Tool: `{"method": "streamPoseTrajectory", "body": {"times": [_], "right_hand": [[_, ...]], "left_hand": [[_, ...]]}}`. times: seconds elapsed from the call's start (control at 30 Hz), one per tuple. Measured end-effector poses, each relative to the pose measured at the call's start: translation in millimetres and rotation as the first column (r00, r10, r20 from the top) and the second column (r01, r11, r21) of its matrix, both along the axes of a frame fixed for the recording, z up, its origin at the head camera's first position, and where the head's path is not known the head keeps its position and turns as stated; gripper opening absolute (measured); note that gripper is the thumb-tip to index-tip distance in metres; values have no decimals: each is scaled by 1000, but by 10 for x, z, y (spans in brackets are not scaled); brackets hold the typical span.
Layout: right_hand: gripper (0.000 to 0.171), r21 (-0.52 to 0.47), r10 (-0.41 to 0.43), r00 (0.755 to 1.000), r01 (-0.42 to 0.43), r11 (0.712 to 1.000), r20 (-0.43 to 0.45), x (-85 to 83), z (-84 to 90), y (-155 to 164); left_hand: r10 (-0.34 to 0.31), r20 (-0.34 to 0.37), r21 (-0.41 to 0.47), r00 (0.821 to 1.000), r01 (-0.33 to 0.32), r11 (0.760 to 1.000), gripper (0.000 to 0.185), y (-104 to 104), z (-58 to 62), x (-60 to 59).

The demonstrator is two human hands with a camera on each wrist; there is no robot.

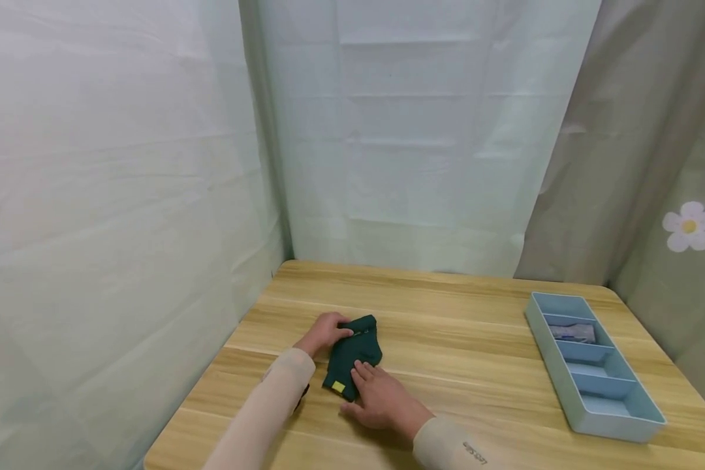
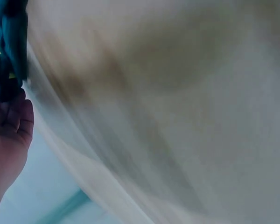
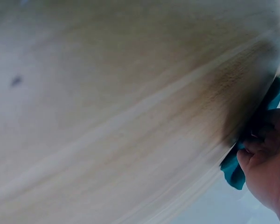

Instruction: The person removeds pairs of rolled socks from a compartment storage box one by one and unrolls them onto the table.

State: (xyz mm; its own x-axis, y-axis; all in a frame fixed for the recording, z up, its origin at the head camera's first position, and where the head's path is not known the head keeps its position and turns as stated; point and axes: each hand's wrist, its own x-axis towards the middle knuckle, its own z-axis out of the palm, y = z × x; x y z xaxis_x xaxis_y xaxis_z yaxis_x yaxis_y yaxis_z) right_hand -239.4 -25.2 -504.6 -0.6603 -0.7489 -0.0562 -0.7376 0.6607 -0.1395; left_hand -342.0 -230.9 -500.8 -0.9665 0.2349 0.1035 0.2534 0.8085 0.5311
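A dark green folded sock (image 1: 352, 356) with a small yellow tag lies on the wooden table (image 1: 458, 313). My left hand (image 1: 324, 331) grips its far left edge with curled fingers. My right hand (image 1: 376, 391) lies on the sock's near end, fingers laid over the cloth by the tag. The left wrist view shows my left hand (image 2: 9, 126) beside teal-green cloth (image 2: 9, 42), blurred. In the right wrist view my right hand (image 3: 266, 163) has its fingers bent over the cloth's edge (image 3: 233, 170) against the table.
A light blue divided tray (image 1: 593, 372) stands at the table's right side, a grey folded item (image 1: 572, 333) in its second compartment from the far end. White sheets hang on the left and behind, a flowered curtain on the right.
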Motion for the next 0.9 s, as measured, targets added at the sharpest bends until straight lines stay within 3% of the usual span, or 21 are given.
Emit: {"method": "streamPoseTrajectory", "body": {"times": [0.17, 0.3, 0.4, 0.5, 0.7, 0.9], "right_hand": [[77, 6, -1, 1000, 1, 1000, 10, 3, 2, -8], [77, 8, -4, 1000, 4, 1000, 16, 4, 19, -5], [77, 5, -8, 1000, 8, 1000, 17, -3, 24, 2], [77, 5, -10, 1000, 10, 1000, 15, -7, 23, 6], [77, 9, -3, 1000, 3, 1000, -1, -14, 7, 15], [77, 7, 7, 1000, -7, 1000, -7, -27, -28, 1]], "left_hand": [[82, -23, -35, 996, -83, 996, 20, -58, -7, -80], [131, -42, 10, 991, -131, 991, 18, -78, -6, -110], [117, -73, 23, 990, -116, 993, 16, -63, -3, -112], [83, -105, -25, 991, -86, 996, 16, -47, 2, -100], [32, -74, -75, 997, -38, 996, 31, -31, -7, -85], [53, -80, -85, 995, -59, 995, 22, -43, -33, -166]]}}
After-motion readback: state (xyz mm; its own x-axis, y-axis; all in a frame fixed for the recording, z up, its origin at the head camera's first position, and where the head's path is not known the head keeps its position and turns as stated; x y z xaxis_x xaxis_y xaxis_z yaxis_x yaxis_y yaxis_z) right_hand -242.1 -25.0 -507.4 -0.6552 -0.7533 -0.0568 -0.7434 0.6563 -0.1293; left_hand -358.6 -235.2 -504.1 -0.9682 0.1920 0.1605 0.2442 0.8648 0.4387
